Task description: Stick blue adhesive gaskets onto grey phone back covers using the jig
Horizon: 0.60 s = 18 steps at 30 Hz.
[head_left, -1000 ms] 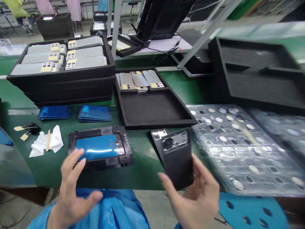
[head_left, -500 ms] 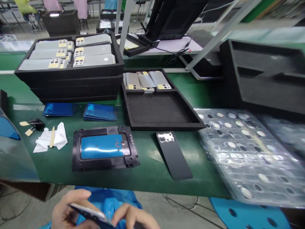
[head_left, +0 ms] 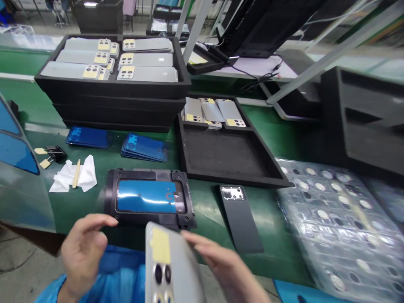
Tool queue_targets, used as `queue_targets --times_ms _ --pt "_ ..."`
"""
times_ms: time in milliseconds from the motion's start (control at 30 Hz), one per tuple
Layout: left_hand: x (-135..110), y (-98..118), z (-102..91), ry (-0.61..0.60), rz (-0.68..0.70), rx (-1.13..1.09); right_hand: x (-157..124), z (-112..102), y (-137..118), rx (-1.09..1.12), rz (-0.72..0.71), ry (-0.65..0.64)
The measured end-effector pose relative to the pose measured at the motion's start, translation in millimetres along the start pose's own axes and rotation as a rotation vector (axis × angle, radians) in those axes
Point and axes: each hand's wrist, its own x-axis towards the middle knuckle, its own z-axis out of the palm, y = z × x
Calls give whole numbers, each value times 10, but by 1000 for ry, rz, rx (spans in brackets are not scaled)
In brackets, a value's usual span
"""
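My right hand (head_left: 225,263) holds a silver phone back cover (head_left: 172,269) by its right edge, low in front of me. The cover shows a yellow sticker and camera holes. My left hand (head_left: 82,248) hovers just left of the cover with its fingers loosely apart, holding nothing, close to the front edge of a black fixture (head_left: 148,212). A blue film (head_left: 147,196) lies in that fixture. A dark back cover (head_left: 242,221) lies flat on the green table to the right of the fixture.
Behind the fixture sit a black foam tray (head_left: 227,158), stacked trays of silver covers (head_left: 113,97), and two piles of blue films (head_left: 144,147). A white wipe with a stick (head_left: 75,176) and a binder clip (head_left: 56,151) lie left. A clear blister tray (head_left: 334,214) of small rings fills the right.
The view has moved up and right. The silver cover has come up from my lap, turned face-on, into my right hand. My left hand has let go and moved left.
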Motion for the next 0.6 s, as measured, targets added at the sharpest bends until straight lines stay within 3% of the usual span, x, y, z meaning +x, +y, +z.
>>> queue_targets --times_ms 100,233,400,600 --pt "219 -143 -18 151 -67 174 347 -245 -213 -419 -159 97" --pt "437 -275 77 59 -207 62 866 -268 -264 -676 -210 -7" --pt "552 -301 177 -22 -329 0 1120 -246 -210 -767 -148 -141" --pt "564 -314 184 -77 -394 6 1135 -243 -197 -726 -134 -157"
